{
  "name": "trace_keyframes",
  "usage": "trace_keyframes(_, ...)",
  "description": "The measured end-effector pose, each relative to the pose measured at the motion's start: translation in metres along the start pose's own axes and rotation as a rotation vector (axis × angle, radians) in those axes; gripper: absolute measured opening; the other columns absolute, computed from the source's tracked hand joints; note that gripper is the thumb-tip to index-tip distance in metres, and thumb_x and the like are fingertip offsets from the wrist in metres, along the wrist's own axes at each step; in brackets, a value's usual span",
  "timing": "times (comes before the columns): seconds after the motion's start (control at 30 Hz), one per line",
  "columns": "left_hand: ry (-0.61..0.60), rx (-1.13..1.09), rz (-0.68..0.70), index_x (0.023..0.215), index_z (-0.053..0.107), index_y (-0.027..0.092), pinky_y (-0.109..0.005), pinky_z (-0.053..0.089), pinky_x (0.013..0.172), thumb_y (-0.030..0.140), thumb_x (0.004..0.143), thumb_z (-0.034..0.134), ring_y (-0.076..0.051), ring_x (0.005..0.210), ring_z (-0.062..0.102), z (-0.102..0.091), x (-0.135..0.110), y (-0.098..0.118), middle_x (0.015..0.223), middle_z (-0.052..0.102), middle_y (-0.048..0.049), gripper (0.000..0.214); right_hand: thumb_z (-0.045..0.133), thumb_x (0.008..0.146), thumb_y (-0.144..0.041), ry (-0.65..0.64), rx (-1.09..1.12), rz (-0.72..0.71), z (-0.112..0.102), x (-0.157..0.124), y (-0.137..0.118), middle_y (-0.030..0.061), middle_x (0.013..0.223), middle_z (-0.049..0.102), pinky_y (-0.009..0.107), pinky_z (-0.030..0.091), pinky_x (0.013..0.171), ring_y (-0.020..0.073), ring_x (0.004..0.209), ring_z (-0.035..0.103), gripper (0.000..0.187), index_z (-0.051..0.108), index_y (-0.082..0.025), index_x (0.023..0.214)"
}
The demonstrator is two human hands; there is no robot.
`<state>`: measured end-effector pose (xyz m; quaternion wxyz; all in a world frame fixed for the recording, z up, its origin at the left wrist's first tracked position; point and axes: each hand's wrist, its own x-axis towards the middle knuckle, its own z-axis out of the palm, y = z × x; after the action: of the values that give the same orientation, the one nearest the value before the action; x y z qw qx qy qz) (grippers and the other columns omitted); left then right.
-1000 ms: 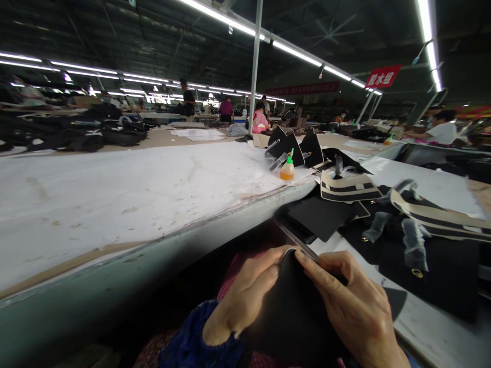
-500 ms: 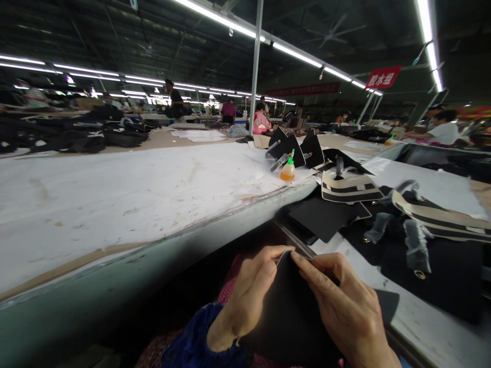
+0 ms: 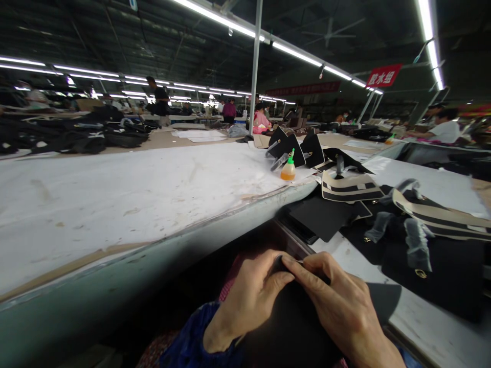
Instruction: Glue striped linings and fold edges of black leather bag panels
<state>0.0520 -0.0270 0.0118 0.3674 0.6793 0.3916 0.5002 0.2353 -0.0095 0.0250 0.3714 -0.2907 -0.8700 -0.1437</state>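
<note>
- Below the table point(image 3: 153, 245) edge, left hand point(image 3: 249, 301) and right hand point(image 3: 337, 306) both pinch the top corner of the black panel point(image 3: 291, 332).
- Seemingly midway: only that corner is being worked.

Black panel point(image 3: 295, 327): bottom cut by frame edge. Far workers point(image 3: 229, 109) too small, blurred.
</note>
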Motion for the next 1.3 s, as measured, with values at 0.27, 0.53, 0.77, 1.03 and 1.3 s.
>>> trace_keyframes(0.27, 0.049, -0.019, 0.026, 0.108, 0.068, 0.019, -0.02, 0.049, 0.081, 0.027, 0.102, 0.045, -0.014, 0.088, 0.069, -0.002, 0.002, -0.002, 0.097, 0.075, -0.0024, 0.025, 0.056, 0.096, -0.017, 0.058, 0.085, 0.084, 0.003, 0.0, 0.001, 0.0012, 0.086, 0.063, 0.017, 0.05, 0.06, 0.0089, 0.07, 0.062, 0.035, 0.057, -0.02, 0.131)
trace_keyframes(0.53, 0.106, -0.022, 0.057, 0.107, 0.07, 0.024, -0.013, 0.048, 0.083, 0.025, 0.102, 0.048, -0.01, 0.093, 0.071, -0.008, 0.0, 0.003, 0.106, 0.078, 0.0028, 0.023, 0.063, 0.093, -0.03, 0.188, 0.042, 0.35, -0.007, -0.022, 0.01, -0.0005, 0.082, 0.066, 0.02, 0.052, 0.074, 0.0114, 0.075, 0.065, 0.022, 0.062, -0.02, 0.113)
trace_keyframes(0.77, 0.159, -0.06, 0.055, 0.105, 0.072, 0.025, -0.016, 0.051, 0.086, 0.026, 0.1, 0.05, -0.013, 0.096, 0.073, -0.003, -0.003, 0.004, 0.106, 0.079, 0.003, 0.023, 0.067, 0.09, -0.028, 0.237, 0.118, 0.481, -0.007, -0.025, 0.012, -0.0017, 0.08, 0.066, 0.02, 0.052, 0.073, 0.0114, 0.073, 0.066, 0.014, 0.066, -0.022, 0.103)
trace_keyframes(1.03, 0.142, 0.122, 0.111, 0.114, 0.073, 0.028, -0.02, 0.051, 0.076, 0.029, 0.101, 0.049, -0.014, 0.087, 0.073, -0.003, -0.009, 0.001, 0.106, 0.078, 0.0026, 0.027, 0.07, 0.087, -0.027, 0.241, 0.209, 0.527, -0.009, -0.023, 0.012, -0.0021, 0.075, 0.065, 0.021, 0.052, 0.065, 0.0123, 0.069, 0.065, 0.008, 0.069, -0.023, 0.094)
trace_keyframes(1.3, 0.188, 0.175, 0.156, 0.116, 0.071, 0.033, -0.024, 0.046, 0.088, 0.026, 0.1, 0.05, -0.014, 0.094, 0.071, 0.003, -0.015, 0.003, 0.114, 0.076, 0.0054, 0.027, 0.07, 0.086, -0.025, 0.266, 0.233, 0.545, -0.011, -0.019, 0.011, -0.0026, 0.069, 0.061, 0.022, 0.052, 0.059, 0.0122, 0.062, 0.062, 0.006, 0.073, -0.024, 0.091)
